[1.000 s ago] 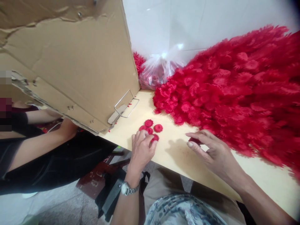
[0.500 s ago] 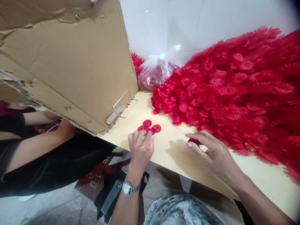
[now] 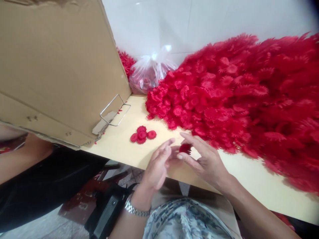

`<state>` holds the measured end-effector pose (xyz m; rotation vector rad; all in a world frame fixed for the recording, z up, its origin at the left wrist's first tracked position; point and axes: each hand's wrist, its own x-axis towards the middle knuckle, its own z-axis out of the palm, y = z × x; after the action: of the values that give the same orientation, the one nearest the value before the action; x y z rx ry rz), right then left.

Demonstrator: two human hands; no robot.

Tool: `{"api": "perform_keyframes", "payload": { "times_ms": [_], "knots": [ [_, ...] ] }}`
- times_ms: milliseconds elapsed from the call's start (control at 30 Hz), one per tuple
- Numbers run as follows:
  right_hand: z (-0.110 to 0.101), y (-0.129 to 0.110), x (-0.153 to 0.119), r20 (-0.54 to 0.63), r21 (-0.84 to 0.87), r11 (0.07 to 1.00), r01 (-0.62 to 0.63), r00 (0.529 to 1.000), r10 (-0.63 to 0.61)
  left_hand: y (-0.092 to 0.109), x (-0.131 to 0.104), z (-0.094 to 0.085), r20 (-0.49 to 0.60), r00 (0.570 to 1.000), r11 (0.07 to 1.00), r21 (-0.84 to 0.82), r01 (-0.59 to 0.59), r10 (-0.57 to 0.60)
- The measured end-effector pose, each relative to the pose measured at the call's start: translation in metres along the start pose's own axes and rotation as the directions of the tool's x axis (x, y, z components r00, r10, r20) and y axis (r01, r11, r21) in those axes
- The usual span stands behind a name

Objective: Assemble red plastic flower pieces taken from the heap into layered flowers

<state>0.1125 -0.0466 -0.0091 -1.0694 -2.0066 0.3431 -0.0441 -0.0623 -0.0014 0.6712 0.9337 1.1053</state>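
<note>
My right hand [image 3: 205,157] holds a dark red artificial flower head [image 3: 184,150] with a toothed edge between thumb and fingers, just above the table. My left hand [image 3: 157,165] is close by on its left, fingers stretched out towards the flower head and nothing seen in them. Whether its far fingertips touch the flower head I cannot tell. Beyond my left hand, a small cluster of red flower heads [image 3: 142,135] lies on the pale yellow table [image 3: 164,131].
A large heap of red artificial flowers [image 3: 211,96] covers the back and right of the table. Behind it are a tied clear plastic bag [image 3: 144,74] and a white wall. A cardboard panel [image 3: 62,66] with a wire frame [image 3: 115,110] stands left; past it is another person's arm [image 3: 30,159].
My left hand has left the flower cluster and moved right, its fingers opening beside my right hand. The cluster stays on the table. The whole view has shifted somewhat.
</note>
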Motion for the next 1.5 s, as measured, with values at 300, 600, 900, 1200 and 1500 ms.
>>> {"api": "perform_keyframes", "payload": {
  "times_ms": [300,600,900,1200,1500],
  "knots": [
    [-0.022,0.015,-0.007,0.009,0.019,0.994,-0.107,0.994,0.107,-0.012,0.016,0.021,0.124,0.987,0.94,-0.311,0.138,-0.104],
    [-0.029,0.018,-0.019,-0.004,0.082,0.964,-0.253,0.967,0.254,-0.021,0.01,0.027,0.007,0.999,0.996,-0.075,0.04,-0.04],
    [-0.029,0.011,-0.018,0.073,0.199,0.923,-0.329,0.944,0.32,-0.023,0.007,0.03,0.048,0.995,0.996,0.012,0.087,-0.088],
    [-0.015,0.003,-0.007,0.052,0.151,0.961,-0.23,0.973,0.225,-0.02,0.006,0.041,-0.003,1.0,0.98,-0.199,0.0,-0.001],
    [-0.013,-0.004,-0.003,-0.016,0.039,0.999,-0.034,0.999,0.035,-0.017,0.028,0.043,-0.2,0.98,0.968,-0.248,-0.043,-0.008]
  ]
}}
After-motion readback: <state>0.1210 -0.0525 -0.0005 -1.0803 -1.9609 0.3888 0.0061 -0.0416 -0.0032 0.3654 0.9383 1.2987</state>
